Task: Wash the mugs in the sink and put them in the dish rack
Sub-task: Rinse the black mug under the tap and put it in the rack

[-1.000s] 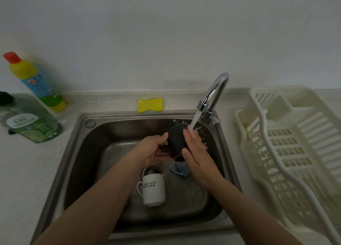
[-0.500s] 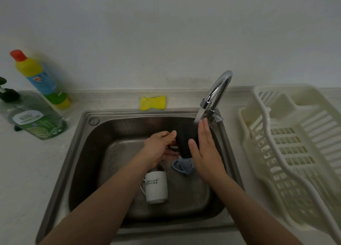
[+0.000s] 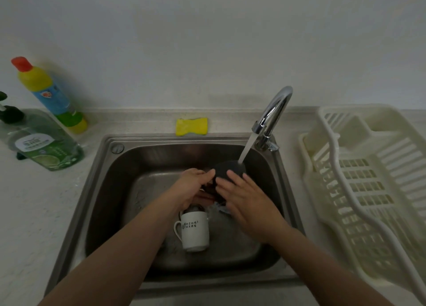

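A black mug [image 3: 228,168] is held bottom-up under the running water from the faucet [image 3: 274,112], inside the steel sink [image 3: 108,181]. My left hand [image 3: 194,188] grips it from the left, fingers curled at its handle side. My right hand [image 3: 244,199] lies against the mug's right side with straight fingers. A white mug [image 3: 194,230] with dark lettering lies on its side on the sink floor just below my left hand. A blue thing [image 3: 222,210] shows partly behind my right hand. The cream dish rack [image 3: 368,179] stands to the right of the sink with nothing in it.
A yellow sponge [image 3: 191,127] lies on the counter behind the sink. At the left stand a yellow bottle [image 3: 49,96] with a red cap and a clear green-labelled soap bottle [image 3: 41,142]. The wall rises close behind.
The black mug has been turned under the stream and my right hand has slid across its side, fingers now pointing left. The white mug has not moved.
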Motion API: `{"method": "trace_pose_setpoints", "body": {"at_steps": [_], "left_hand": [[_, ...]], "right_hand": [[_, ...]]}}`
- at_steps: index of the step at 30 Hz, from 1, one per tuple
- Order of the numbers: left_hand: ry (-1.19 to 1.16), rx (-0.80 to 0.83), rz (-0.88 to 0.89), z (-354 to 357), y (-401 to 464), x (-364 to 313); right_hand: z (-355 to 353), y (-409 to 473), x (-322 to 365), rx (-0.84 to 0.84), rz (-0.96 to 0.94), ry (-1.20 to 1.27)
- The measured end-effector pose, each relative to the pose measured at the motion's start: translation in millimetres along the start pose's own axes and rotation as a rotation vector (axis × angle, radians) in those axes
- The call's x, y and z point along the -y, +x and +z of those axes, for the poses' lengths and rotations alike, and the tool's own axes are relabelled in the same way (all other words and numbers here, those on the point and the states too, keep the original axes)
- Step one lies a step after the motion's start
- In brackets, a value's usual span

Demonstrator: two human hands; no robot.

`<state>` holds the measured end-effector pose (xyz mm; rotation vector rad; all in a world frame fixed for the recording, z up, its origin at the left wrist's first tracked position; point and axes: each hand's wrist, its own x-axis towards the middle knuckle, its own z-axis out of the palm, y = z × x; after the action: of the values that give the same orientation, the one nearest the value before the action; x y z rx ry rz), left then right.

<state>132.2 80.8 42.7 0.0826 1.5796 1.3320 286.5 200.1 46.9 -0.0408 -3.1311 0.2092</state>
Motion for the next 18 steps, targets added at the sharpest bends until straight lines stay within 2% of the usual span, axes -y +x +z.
{"method": "trace_pose_setpoints", "body": {"at_steps": [3, 8, 11, 12, 16, 18], "left_hand": [[-0.018, -0.008, -0.002, 2, 2, 0], [-0.073, 0.017, -0.013, -3, 4, 3], [-0.131, -0.030, -0.003, 8, 5, 4], [-0.164, -0.053, 0.007, 10, 7, 3], [-0.178, -0.027, 0.017, 3, 9, 1], [-0.123, -0.003, 0.006, 1, 6, 2]], "right_hand": [[-10, 19, -4, -0.052, 0.155, 0.243], [2, -8, 6, -0.046, 0.136, 0.340], [-2, 13, -6, -0.144, 0.407, 0.630], [-3, 13, -2, -0.149, 0.443, 0.662], [1, -13, 19, -0.102, 0.351, 0.608], [-1, 2, 9, -0.142, 0.478, 0.774]]}}
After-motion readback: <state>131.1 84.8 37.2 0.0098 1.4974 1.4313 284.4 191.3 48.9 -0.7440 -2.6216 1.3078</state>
